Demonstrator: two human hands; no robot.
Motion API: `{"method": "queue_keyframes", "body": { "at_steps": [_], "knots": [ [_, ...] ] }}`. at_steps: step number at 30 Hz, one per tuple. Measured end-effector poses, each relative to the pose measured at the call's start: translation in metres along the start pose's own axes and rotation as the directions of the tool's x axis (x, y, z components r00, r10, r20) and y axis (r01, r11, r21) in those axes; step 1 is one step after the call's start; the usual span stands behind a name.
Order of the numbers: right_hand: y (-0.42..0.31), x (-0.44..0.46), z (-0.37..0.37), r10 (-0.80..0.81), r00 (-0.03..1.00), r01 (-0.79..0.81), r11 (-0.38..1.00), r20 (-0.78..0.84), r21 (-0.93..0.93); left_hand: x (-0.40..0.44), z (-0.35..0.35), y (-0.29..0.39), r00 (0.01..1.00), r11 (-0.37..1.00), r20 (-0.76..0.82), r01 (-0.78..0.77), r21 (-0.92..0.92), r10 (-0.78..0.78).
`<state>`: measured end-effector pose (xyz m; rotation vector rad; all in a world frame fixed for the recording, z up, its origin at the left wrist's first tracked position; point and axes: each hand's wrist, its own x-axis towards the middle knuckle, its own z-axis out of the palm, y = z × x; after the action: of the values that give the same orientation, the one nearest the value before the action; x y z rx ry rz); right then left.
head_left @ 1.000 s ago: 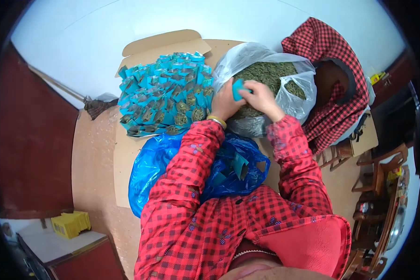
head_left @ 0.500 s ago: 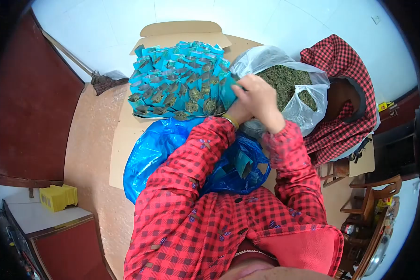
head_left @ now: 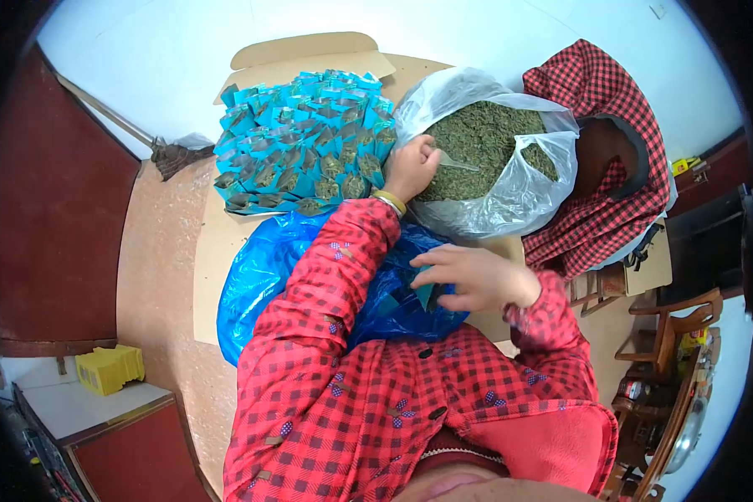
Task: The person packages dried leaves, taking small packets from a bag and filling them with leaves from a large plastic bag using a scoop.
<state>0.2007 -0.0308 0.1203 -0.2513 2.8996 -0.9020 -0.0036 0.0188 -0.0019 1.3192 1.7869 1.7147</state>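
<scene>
My left hand [head_left: 412, 168] is closed on a clear spoon [head_left: 458, 164], at the left edge of a clear plastic bag [head_left: 510, 211] full of dried green leaves [head_left: 477, 134]. Lower down, my right hand [head_left: 475, 278] has its fingers spread over a blue plastic bag [head_left: 263, 272]. A teal packet [head_left: 424, 296] in that bag shows below the fingers. Left of the leaves, many open teal packets [head_left: 301, 138] stand upright in close rows, with dried leaves in their tops.
Cardboard [head_left: 309, 50] lies behind and under the packets. A red checked cloth [head_left: 590, 75] is draped at the right. Wooden chairs [head_left: 673, 326] stand at the lower right, and a yellow box [head_left: 109, 369] sits on a cabinet [head_left: 134, 435] at the lower left.
The teal packet is gone from between my hands. My right hand has moved down to the blue bag and opened. My left hand is back at the leaves, with the spoon now visible.
</scene>
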Motion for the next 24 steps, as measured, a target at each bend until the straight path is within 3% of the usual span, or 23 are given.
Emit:
{"method": "queue_keyframes", "body": {
  "at_steps": [1,2,3,4,6,8,10,11,12,14,16,17,18,19,20,22,23,24],
  "knots": [
    [0.001,-0.002,0.016,-0.018,0.994,0.004,0.991,-0.104,-0.134,-0.002,0.001,0.000,0.999,0.993,-0.015,-0.030,0.113,0.032],
    [0.008,-0.001,0.026,-0.010,0.994,-0.004,0.991,-0.107,-0.131,-0.005,0.002,0.001,0.998,0.972,-0.022,-0.060,0.225,0.066],
    [0.014,0.000,0.033,0.104,0.992,-0.111,0.988,-0.069,-0.106,-0.005,0.003,0.001,0.999,0.964,0.005,-0.040,0.262,0.040],
    [0.018,-0.001,0.036,0.216,0.976,-0.218,0.972,-0.030,-0.086,-0.006,0.004,0.000,0.999,0.965,0.019,-0.047,0.257,0.043],
    [0.030,0.002,0.028,0.165,0.968,-0.189,0.976,-0.190,-0.113,-0.006,0.003,-0.001,0.998,0.960,0.007,-0.059,0.272,0.060],
    [0.036,0.006,0.010,0.278,0.944,-0.305,0.940,-0.176,-0.152,-0.007,0.002,0.001,0.997,0.962,0.035,-0.076,0.263,0.069],
    [0.044,0.008,-0.019,0.226,0.925,-0.242,0.970,-0.305,-0.014,-0.004,-0.001,0.003,1.000,0.980,0.024,-0.013,0.199,0.009],
    [0.056,0.006,-0.035,0.180,0.901,-0.201,0.980,-0.395,-0.012,-0.001,-0.004,0.004,0.994,0.991,0.096,0.038,0.125,-0.051],
    [0.061,0.007,-0.052,0.234,0.854,-0.255,0.967,-0.464,0.019,0.007,0.000,-0.010,0.990,0.995,0.127,0.075,-0.073,-0.066],
    [0.086,0.010,-0.070,0.309,0.758,-0.304,0.947,-0.574,0.108,0.021,-0.003,-0.015,0.946,0.854,0.288,0.270,-0.444,-0.150],
    [0.113,0.016,-0.078,0.350,0.707,-0.371,0.923,-0.614,0.099,0.022,-0.013,0.002,0.925,0.862,0.373,0.247,-0.443,-0.073],
    [0.119,0.018,-0.080,0.349,0.705,-0.370,0.924,-0.618,0.099,0.022,-0.018,0.015,0.893,0.867,0.451,0.221,-0.446,0.005],
    [0.121,0.023,-0.082,0.435,0.701,-0.359,0.900,-0.565,0.247,0.020,-0.021,0.023,0.892,0.868,0.452,0.220,-0.445,0.006],
    [0.122,0.027,-0.083,0.512,0.700,-0.347,0.853,-0.498,0.390,0.018,-0.024,0.030,0.826,0.941,0.562,0.224,-0.255,-0.045],
    [0.128,0.029,-0.083,0.512,0.699,-0.345,0.853,-0.500,0.392,0.015,-0.026,0.033,0.749,0.978,0.652,0.201,-0.054,-0.117],
    [0.139,0.033,-0.079,0.565,0.755,-0.292,0.745,-0.334,0.600,0.015,-0.022,0.031,0.736,0.971,0.667,0.227,-0.081,-0.117],
    [0.144,0.035,-0.075,0.621,0.688,-0.299,0.713,-0.375,0.634,0.016,-0.020,0.030,0.748,0.951,0.646,0.289,-0.111,-0.152],
    [0.158,0.035,-0.068,0.625,0.685,-0.299,0.711,-0.375,0.637,0.016,-0.017,0.028,0.756,0.925,0.626,0.351,-0.143,-0.190]
  ]
}}
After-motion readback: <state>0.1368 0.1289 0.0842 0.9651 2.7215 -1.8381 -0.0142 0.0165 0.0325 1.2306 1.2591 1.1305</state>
